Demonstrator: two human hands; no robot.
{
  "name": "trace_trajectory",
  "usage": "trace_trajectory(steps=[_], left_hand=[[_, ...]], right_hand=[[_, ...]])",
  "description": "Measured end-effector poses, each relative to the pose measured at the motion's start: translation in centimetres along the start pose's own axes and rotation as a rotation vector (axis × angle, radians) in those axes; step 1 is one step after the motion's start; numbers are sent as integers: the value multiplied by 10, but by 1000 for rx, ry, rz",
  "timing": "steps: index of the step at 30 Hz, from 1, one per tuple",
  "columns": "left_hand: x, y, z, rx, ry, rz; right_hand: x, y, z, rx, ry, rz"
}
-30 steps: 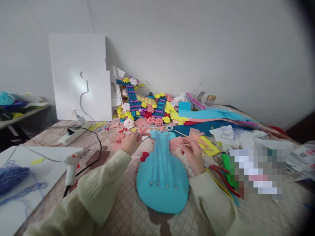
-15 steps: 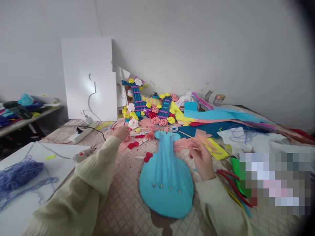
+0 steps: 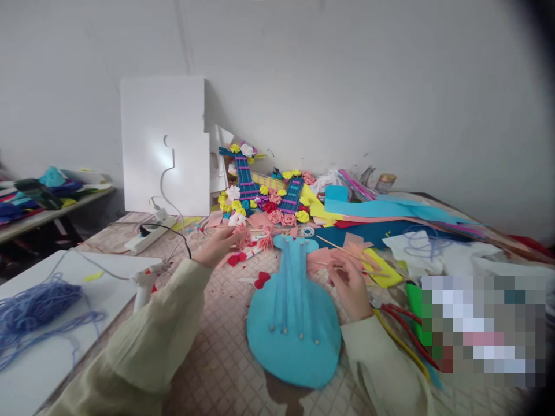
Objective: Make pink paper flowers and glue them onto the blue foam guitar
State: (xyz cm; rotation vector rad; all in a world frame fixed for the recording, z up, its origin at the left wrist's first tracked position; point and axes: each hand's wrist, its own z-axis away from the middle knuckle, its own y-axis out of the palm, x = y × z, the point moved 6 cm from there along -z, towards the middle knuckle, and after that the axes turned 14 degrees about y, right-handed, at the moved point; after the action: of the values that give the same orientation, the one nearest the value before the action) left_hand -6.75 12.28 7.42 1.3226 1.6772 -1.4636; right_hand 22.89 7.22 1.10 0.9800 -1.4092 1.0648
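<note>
My left hand (image 3: 219, 245) is closed on a bunched pink crepe-paper piece (image 3: 243, 236), left of the blue guitar shape's neck. In my right hand (image 3: 350, 289), the fingers pinch a thin stick (image 3: 321, 263) that points left over pink paper. Between my forearms lies the blue paper-covered guitar shape (image 3: 292, 355), with blue yarn strings running from pegs on its head to pegs on its body. A fringed pink paper piece (image 3: 266, 238) rests by its head. Beside its shoulder is a red paper piece (image 3: 262, 281).
Decorated guitar shapes with paper flowers (image 3: 273, 202) lean at the back. A hot glue gun (image 3: 145, 283), a power strip (image 3: 145, 240) and blue yarn (image 3: 39, 306) are at left. Red-handled pliers (image 3: 410, 332) and yellow paper (image 3: 384, 268) lie right. A cut white board (image 3: 165, 144) stands behind.
My left hand has drawn back slightly toward me, with the pink crepe-paper piece now showing in its fingers. My right hand stays almost where it was, pinching the stick.
</note>
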Motion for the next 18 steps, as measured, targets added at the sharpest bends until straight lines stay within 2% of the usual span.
trace_trajectory(steps=[3, 5, 7, 9, 13, 18], left_hand=[[-40, 23, 30, 96, -27, 240], [-62, 43, 53, 173, -135, 690], [-79, 55, 72, 217, -196, 927], [-91, 64, 87, 266, -204, 1027], [-93, 76, 108, 301, -153, 1078], [-83, 80, 130, 279, -123, 1090]], right_hand=[[7, 7, 4, 73, -6, 18], [22, 12, 15, 142, -16, 31], [42, 19, 35, 226, -29, 37], [66, 30, 63, 366, -60, 27], [103, 51, 111, 486, -158, 38], [108, 72, 125, 460, -162, 124]])
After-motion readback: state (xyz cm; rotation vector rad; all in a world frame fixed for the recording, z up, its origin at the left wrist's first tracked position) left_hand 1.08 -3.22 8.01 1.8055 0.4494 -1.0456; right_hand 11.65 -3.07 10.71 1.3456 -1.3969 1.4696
